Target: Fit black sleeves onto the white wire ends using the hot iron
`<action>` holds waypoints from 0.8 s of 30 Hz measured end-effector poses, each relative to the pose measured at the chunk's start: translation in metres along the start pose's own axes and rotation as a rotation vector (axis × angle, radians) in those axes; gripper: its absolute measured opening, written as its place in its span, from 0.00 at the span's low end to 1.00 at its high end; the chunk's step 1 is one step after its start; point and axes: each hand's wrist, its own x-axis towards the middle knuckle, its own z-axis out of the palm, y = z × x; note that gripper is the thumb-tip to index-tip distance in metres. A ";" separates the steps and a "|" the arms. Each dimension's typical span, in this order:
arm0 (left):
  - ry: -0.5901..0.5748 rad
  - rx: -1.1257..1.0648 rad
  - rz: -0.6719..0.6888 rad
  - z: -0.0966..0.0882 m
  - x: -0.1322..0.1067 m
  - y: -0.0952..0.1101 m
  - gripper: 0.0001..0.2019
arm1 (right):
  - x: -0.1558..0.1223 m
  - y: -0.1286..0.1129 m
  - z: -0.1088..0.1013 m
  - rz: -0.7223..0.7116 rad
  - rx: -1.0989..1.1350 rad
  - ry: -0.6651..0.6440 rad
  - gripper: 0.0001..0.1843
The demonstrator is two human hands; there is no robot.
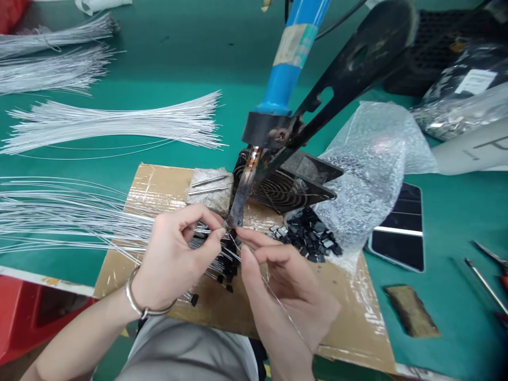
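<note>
My left hand (174,254) pinches a thin white wire with thumb and forefinger, right under the tip of a soldering iron (242,190) with a blue handle, fixed in a black stand (341,79). My right hand (286,286) pinches a thin strand of wire (278,301) that trails toward me, its fingertips meeting the left hand's at the iron's tip. Finished wires with small black ends (222,264) lie under my hands on a taped cardboard sheet (159,185).
Bundles of white wires (115,124) lie spread over the green table at left. A heap of small black parts (309,238) spills from a bubble-wrap bag (369,164). A phone (400,227), a brown block (410,312) and metal tools (488,280) lie at right.
</note>
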 end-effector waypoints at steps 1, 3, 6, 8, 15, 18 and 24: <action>0.000 0.005 0.004 0.000 0.000 0.000 0.05 | 0.000 0.000 0.000 -0.005 -0.009 -0.002 0.09; 0.003 0.013 0.013 0.000 0.000 0.000 0.05 | 0.001 0.000 -0.001 -0.011 -0.032 -0.008 0.09; 0.003 0.008 0.014 0.000 -0.001 0.000 0.05 | 0.001 0.000 -0.002 -0.027 -0.048 -0.013 0.08; 0.002 0.000 0.006 0.000 -0.001 0.000 0.05 | 0.001 0.001 -0.001 -0.032 -0.036 -0.005 0.08; 0.000 0.003 -0.021 -0.001 0.000 0.002 0.04 | -0.001 0.001 0.001 -0.015 -0.009 0.009 0.08; -0.004 0.001 -0.020 -0.001 0.000 0.002 0.04 | -0.001 0.001 0.001 -0.013 -0.001 0.000 0.09; -0.016 0.026 -0.022 0.000 0.000 0.001 0.04 | 0.000 0.004 0.001 -0.014 -0.019 -0.008 0.09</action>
